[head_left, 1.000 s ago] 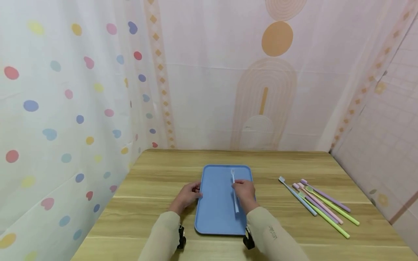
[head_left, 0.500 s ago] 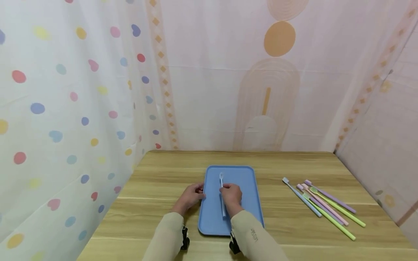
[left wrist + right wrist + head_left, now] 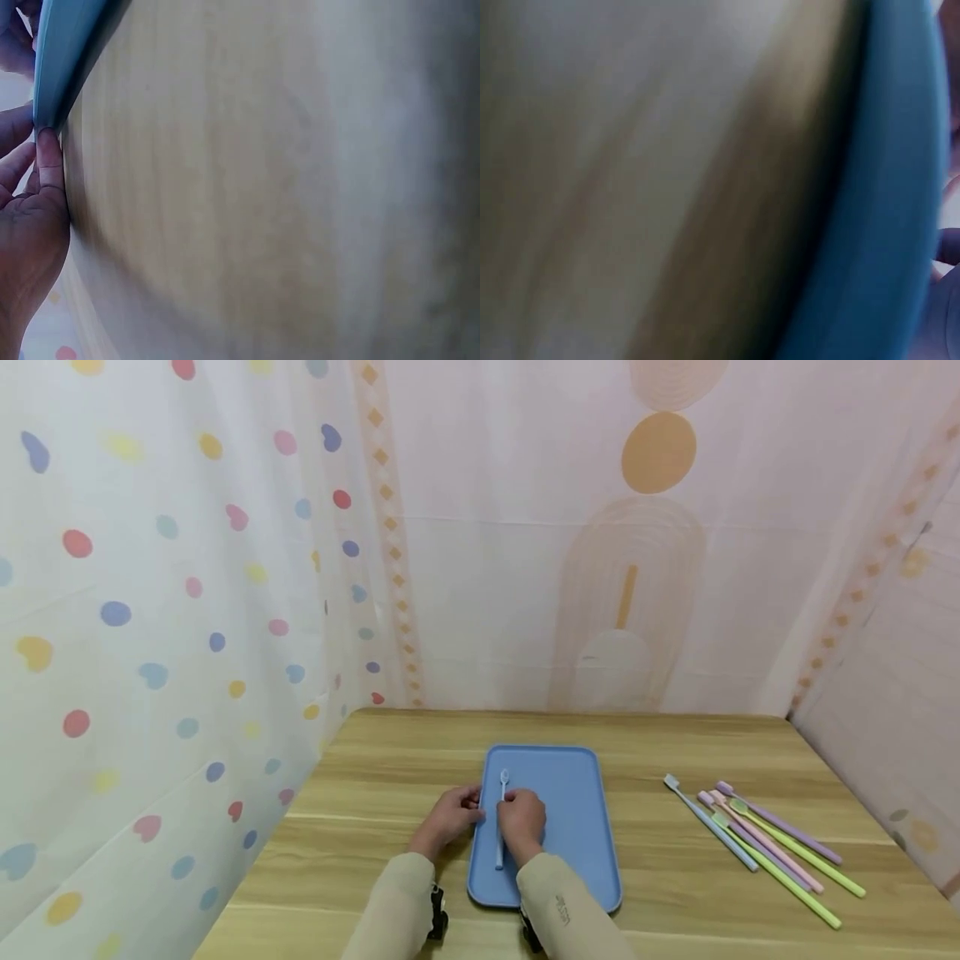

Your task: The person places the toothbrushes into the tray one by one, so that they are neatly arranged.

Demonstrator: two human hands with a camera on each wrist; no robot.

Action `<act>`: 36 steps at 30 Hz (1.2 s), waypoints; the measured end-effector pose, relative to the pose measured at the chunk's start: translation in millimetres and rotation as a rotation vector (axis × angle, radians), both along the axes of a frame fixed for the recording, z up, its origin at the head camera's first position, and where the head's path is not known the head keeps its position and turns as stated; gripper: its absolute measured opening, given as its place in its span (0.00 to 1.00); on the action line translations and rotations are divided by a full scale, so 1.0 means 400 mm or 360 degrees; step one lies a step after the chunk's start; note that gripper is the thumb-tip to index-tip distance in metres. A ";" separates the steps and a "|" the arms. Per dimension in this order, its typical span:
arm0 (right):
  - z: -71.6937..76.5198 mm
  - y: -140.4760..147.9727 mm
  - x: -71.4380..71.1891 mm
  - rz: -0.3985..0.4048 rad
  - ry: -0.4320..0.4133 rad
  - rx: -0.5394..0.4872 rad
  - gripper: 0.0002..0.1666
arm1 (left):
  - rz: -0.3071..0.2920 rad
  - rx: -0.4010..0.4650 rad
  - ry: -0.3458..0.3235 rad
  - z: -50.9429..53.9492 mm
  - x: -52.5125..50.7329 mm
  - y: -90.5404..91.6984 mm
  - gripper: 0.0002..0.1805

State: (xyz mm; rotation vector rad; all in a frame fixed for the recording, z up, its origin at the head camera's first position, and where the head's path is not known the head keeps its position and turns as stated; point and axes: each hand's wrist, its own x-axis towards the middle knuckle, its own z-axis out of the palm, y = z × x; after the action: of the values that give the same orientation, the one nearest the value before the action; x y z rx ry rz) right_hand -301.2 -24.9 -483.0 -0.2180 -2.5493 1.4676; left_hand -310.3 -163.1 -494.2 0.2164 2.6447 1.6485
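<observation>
My right hand (image 3: 522, 820) pinches a pale blue-white toothbrush (image 3: 499, 853) over the left part of a blue tray (image 3: 573, 814). The brush head points away from me, and the fingers cover the middle of its handle. At the tray's left edge, my left hand (image 3: 448, 817) holds the rim. In the left wrist view, fingertips of that hand (image 3: 34, 232) meet the edge of the tray (image 3: 64, 56). Only the blurred tray wall (image 3: 885, 195) and a bit of a hand at the right border show in the right wrist view.
Several toothbrushes lie loosely fanned on the wooden table (image 3: 375, 760) to the right: a blue one (image 3: 712, 822) at the left of the group, then green, pink and purple ones (image 3: 787, 827). Patterned curtains (image 3: 480, 610) hang behind and at the sides.
My right hand has carried the toothbrush leftward over the tray, from its right side to near the left rim. The left hand stays at the rim. The view has shifted slightly.
</observation>
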 end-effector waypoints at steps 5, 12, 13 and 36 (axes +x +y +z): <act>0.001 0.011 0.005 0.0071 0.0105 0.0047 0.05 | -0.0017 -0.0055 0.0016 0.006 -0.003 0.007 0.28; 0.000 0.035 0.008 0.0066 0.0112 0.0033 0.05 | -0.0065 -0.0095 0.0014 0.007 -0.013 0.027 0.27; 0.000 0.038 0.005 0.0057 0.0098 0.0023 0.04 | -0.0068 -0.0095 0.0012 0.009 -0.015 0.030 0.28; 0.132 0.359 -0.066 0.0146 0.0113 -0.0408 0.17 | 0.0068 -0.0072 0.0008 0.009 0.001 -0.062 0.29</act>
State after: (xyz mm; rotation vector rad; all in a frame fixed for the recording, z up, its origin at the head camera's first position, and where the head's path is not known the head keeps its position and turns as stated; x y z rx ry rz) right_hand -327.4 118.8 -430.0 -0.0836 -2.3400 1.8023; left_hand -310.0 -187.9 -490.5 0.1645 2.7057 1.6002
